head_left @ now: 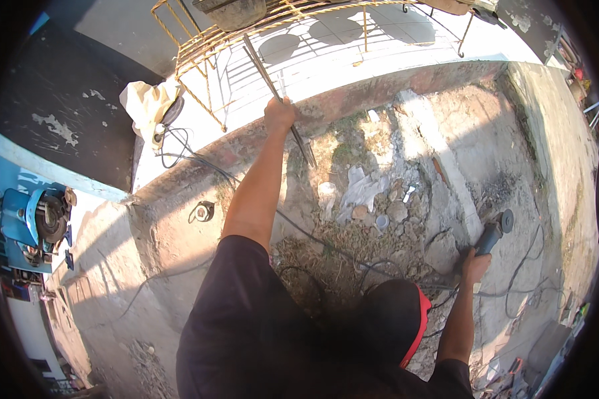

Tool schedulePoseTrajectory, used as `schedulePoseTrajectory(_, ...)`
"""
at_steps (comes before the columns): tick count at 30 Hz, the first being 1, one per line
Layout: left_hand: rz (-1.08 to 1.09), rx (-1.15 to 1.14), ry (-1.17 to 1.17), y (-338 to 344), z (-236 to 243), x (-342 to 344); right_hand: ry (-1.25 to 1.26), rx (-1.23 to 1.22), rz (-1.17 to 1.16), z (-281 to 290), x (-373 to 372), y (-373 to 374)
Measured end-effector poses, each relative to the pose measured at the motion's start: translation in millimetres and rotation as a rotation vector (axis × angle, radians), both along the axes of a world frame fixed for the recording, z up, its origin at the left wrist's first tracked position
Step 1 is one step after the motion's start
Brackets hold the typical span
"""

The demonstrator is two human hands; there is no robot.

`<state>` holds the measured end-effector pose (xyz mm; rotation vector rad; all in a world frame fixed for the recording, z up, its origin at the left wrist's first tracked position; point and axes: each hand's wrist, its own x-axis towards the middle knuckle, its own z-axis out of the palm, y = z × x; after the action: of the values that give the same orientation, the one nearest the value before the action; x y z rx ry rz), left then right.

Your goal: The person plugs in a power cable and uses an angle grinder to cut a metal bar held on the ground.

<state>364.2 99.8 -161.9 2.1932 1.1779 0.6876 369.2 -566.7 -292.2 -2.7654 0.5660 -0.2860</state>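
Observation:
My left hand (279, 114) is closed around long, thin dark metal bars (263, 70), held at a slant beside a tiled ledge (339, 60), their upper ends near a rusty wire rack (196, 60). At lower right, my right hand (476, 266) grips an angle grinder (491, 236) with its disc toward the upper right, just above the rough concrete. A dark cord (313, 239) crosses the ground between my arms, and loops of cable lie beside the grinder.
Rubble and scraps (366, 193) lie on the dirt ahead. A pale sack (146, 110) rests by the wall, and a small round object (203, 211) is on the ground at left. A concrete border (546, 153) runs along the right; blue machinery (26, 219) stands far left.

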Motion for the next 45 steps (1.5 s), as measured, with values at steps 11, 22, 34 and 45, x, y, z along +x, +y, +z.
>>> schedulePoseTrajectory(11,-0.173,-0.259,-0.302,-8,2,-9,-0.014,-0.02,0.039,-12,0,-5)
schedulePoseTrajectory(22,0.006,-0.485,-0.804,-62,14,-18,0.033,0.017,0.001,-2,4,4)
schedulePoseTrajectory(34,0.063,-0.473,-0.797,-64,57,-116,0.054,0.034,-0.001,-3,2,-8)
schedulePoseTrajectory(45,0.095,-0.512,-0.68,-23,-34,-137,0.08,0.056,-0.01,-17,7,-19)
